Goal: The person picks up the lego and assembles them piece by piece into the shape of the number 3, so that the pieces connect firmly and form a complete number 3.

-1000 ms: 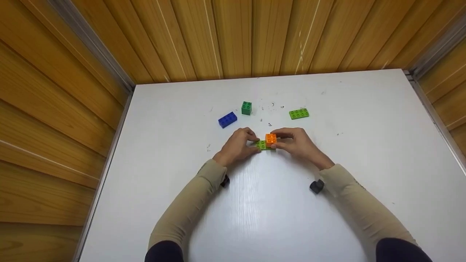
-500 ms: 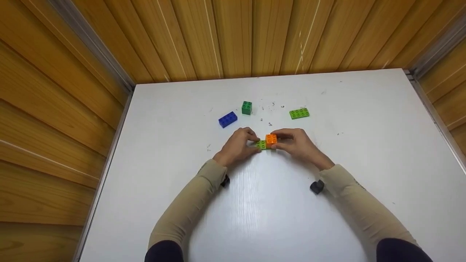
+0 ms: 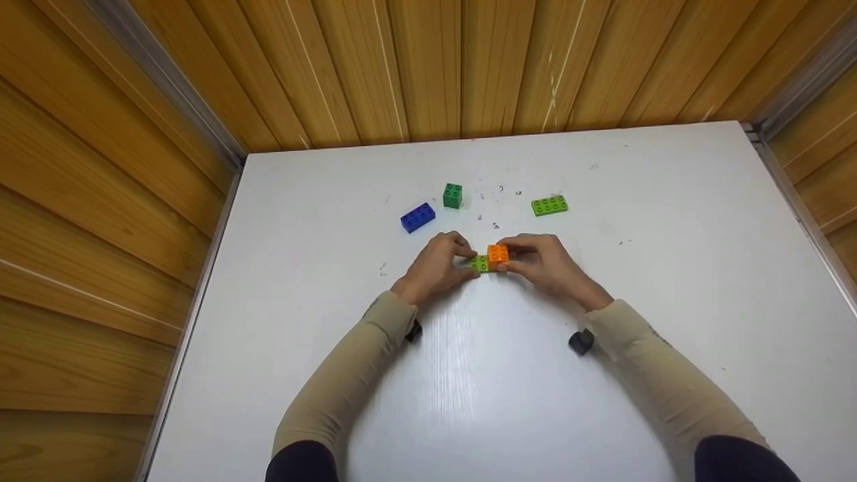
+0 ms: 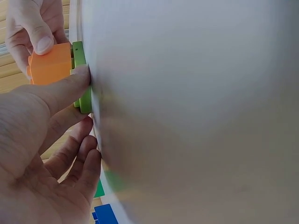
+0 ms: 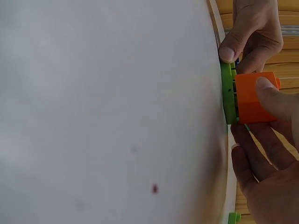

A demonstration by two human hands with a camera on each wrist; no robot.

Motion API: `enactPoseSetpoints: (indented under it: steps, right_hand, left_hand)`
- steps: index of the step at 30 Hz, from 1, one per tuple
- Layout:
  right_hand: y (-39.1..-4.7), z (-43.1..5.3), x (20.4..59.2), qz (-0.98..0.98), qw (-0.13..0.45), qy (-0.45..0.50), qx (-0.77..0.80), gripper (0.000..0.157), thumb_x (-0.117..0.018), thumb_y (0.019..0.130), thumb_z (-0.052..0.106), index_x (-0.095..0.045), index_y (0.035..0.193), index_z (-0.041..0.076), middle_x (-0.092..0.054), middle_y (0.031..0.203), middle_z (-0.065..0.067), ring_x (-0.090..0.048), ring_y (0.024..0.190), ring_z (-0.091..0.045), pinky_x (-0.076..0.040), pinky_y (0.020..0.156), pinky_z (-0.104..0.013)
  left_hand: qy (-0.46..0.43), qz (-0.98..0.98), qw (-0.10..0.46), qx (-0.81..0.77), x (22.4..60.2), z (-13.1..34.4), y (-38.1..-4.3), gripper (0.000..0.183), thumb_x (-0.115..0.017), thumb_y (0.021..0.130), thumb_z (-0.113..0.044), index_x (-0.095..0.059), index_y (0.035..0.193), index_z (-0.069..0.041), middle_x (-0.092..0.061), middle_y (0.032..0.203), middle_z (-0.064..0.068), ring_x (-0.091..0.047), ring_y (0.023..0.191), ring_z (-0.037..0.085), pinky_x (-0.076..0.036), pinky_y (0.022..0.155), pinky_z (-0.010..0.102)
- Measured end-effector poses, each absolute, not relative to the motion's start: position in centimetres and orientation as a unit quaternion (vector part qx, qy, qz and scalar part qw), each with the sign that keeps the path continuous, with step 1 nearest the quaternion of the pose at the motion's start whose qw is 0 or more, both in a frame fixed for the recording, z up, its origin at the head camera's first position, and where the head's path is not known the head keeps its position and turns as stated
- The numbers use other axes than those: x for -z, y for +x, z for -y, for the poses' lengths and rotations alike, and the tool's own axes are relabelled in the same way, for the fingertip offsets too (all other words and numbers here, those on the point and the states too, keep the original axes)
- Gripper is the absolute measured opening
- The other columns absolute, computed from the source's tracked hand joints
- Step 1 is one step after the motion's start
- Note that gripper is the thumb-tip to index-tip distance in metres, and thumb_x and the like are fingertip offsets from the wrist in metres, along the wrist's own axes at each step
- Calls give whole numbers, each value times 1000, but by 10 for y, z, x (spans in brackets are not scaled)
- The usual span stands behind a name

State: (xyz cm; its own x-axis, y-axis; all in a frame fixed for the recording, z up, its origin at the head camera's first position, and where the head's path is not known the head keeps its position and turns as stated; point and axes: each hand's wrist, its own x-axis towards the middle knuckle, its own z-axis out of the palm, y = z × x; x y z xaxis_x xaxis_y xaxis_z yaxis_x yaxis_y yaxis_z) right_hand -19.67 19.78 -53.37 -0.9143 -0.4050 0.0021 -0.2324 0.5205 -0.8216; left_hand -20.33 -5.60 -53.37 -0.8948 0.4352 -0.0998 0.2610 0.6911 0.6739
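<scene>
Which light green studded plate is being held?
The light green studded plate below the orange cubic block, pinched by the left hand; the other plate lies untouched.

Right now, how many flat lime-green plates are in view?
2. The first flat lime-green studded plastic plate is pinched by the left hand, beneath an orange plastic brick; the second plate lies farther back, to the right. I see no others.

The left hand (image 3: 438, 266) pinches a flat lime brick (image 3: 480, 264) on the white table (image 3: 301, 227), and the right hand (image 3: 550, 264) pinches an orange block (image 3: 497, 256) over the right end of it. Farther back, a blue block (image 3: 418, 218) lies near a dark green block (image 3: 452, 195), and a second lime brick (image 3: 550, 205) lies off to the right. Brown wooden walls (image 3: 428, 67) stand around the table.
</scene>
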Motion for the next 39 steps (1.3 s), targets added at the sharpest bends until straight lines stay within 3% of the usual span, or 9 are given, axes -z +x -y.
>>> enactPoseSetpoints:
  steps: [21, 33, 39]
  right_hand:
    - [-203, -195, 532, -868, 62, -239, 431, 39, -87, 92, 16, -78, 129, 7, -79, 115, -8, -73, 108, -27, -56, 103, -51]
    - [-202, -195, 533, -870, 82, -203, 442, 43, -88, 90, 16, -77, 131, 7, -79, 120, -10, -72, 113, -29, -54, 109, -50]
    - [-201, -198, 542, -864, 97, -163, 466, 49, -90, 88, 20, -75, 134, 8, -75, 132, -12, -68, 127, -33, -49, 116, -53]
  left_hand:
    - [194, -917, 118, -329, 533, 55, -206, 39, -84, 95, -26, -78, 130, -8, -68, 124, 3, -58, 120, 20, -49, 110, 36]
    - [182, -910, 125, -351, 531, 56, -206, 38, -85, 94, -24, -79, 128, -8, -68, 121, 1, -57, 118, 19, -48, 111, 37]
    - [179, -910, 130, -350, 532, 54, -204, 38, -85, 95, -25, -79, 129, -9, -67, 124, 1, -57, 121, 19, -48, 113, 36]
